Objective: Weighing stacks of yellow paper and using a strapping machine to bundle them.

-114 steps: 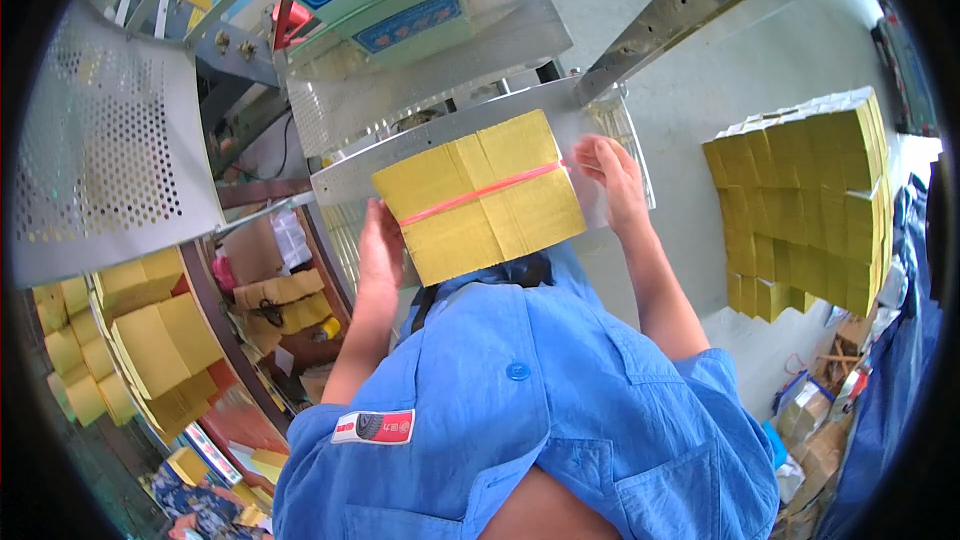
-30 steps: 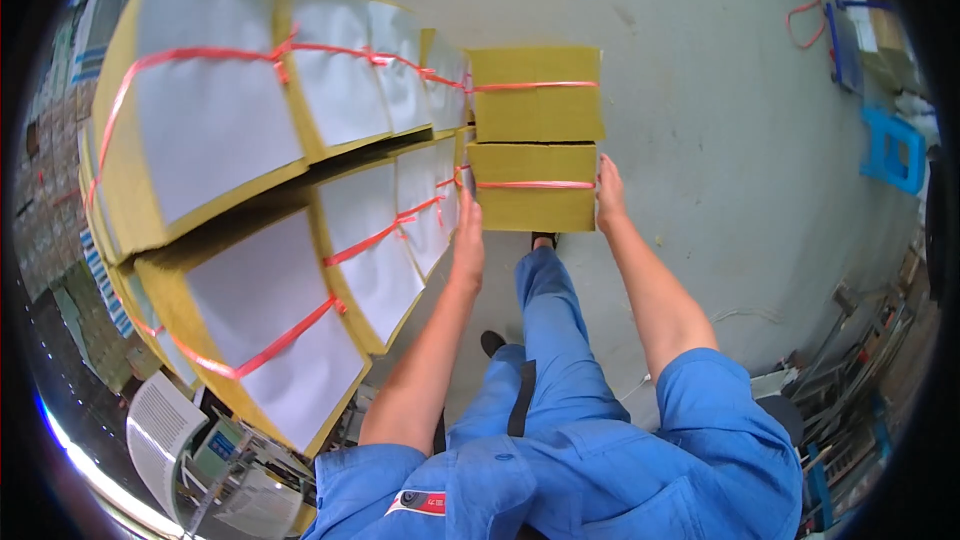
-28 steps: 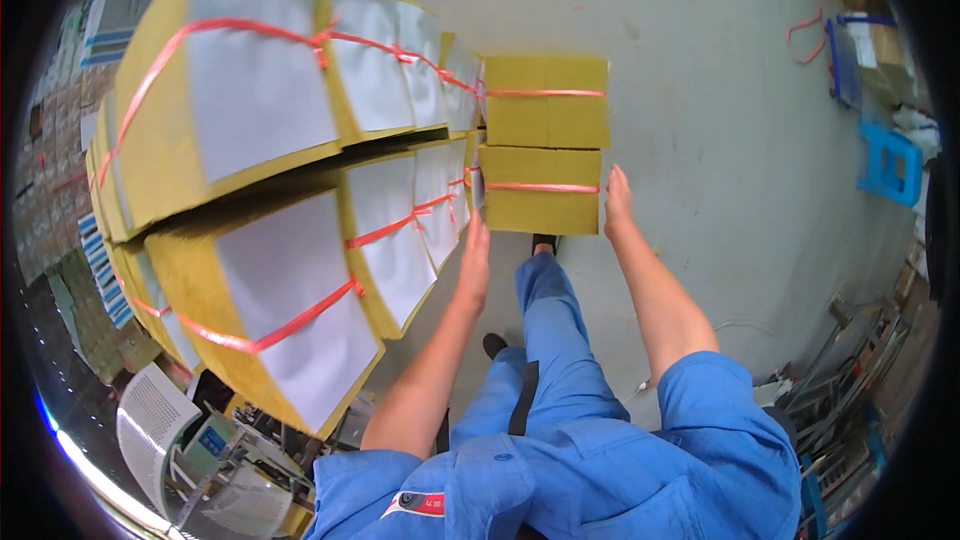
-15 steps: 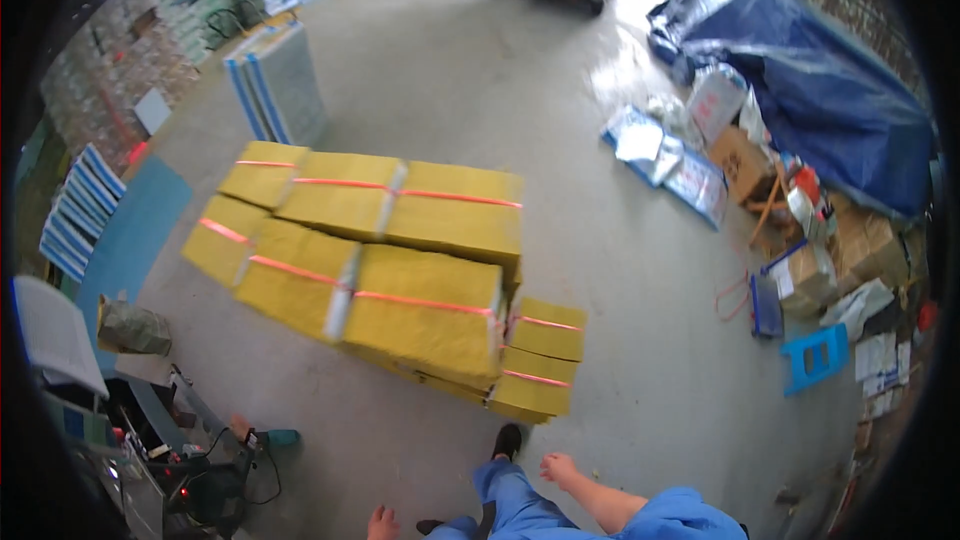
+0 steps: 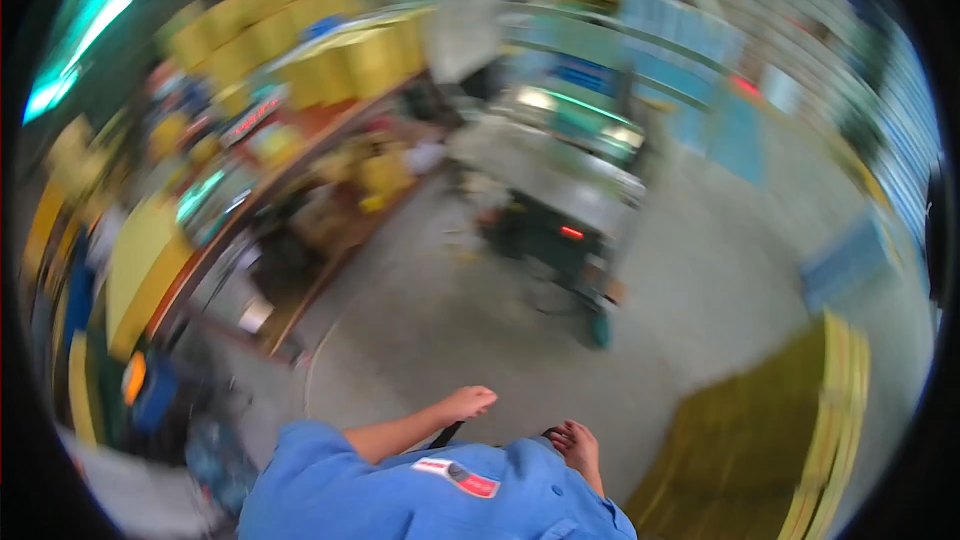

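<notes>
My left hand [image 5: 470, 402] is in front of my body at lower centre, its fingers loosely curled together and nothing visible in them. A narrow dark strip shows just below it; I cannot tell whether the two touch. To its right my right hand [image 5: 577, 443] hangs with fingers half bent and somewhat apart, holding nothing that I can see. Closest to the right hand is a stack of yellow sheets or flat bundles [image 5: 730, 430], low at the right. Both hands are away from the stack. Motion blurs the picture.
Ahead stands a machine with a pale flat top [image 5: 550, 155] and a red light. A long workbench [image 5: 340, 130] at left carries yellow blocks, with a cluttered shelf beneath. A blue panel-like stack [image 5: 850, 260] stands at right. Grey floor [image 5: 430, 310] lies between.
My view has swung left, from the strapped yellow bundles and van to the workbench and machine. The yellow stack now sits at lower right. Both hands remain low before me.
</notes>
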Demonstrator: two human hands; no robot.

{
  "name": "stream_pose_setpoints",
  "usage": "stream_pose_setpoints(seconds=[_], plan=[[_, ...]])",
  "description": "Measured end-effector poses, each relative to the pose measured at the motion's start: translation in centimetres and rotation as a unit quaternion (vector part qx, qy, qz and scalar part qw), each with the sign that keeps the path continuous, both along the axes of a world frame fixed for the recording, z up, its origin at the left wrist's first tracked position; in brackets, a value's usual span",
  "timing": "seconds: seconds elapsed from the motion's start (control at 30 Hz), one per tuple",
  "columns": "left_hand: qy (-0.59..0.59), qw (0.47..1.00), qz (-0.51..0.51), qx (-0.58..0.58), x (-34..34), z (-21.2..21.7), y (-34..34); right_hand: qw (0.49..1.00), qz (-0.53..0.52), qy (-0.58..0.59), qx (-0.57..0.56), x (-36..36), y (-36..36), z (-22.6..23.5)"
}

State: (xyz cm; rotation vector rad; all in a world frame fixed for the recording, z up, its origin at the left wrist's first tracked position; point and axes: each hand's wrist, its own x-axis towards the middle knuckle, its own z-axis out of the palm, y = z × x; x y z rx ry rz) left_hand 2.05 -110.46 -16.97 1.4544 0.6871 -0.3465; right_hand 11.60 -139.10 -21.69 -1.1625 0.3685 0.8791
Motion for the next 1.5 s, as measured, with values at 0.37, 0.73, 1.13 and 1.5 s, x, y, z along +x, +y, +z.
stream_pose_setpoints(seconds=[0.37,0.73,1.13,1.5], plan=[[0.069,0.964,0.241,0.084,-4.1,0.8,24.4,0.955,0.284,0.053,0.06,14.8,32.0,-1.5],[0.051,0.833,0.549,-0.056,-5.0,2.6,36.4,0.867,0.493,-0.037,0.068,22.7,63.9,8.1],[-0.221,0.743,0.571,0.271,-4.4,20.4,77.0,0.816,0.557,-0.027,0.153,15.6,92.2,12.1],[0.319,0.614,0.442,0.571,-2.3,15.9,109.1,0.733,0.627,-0.051,0.259,13.5,111.7,19.4]])
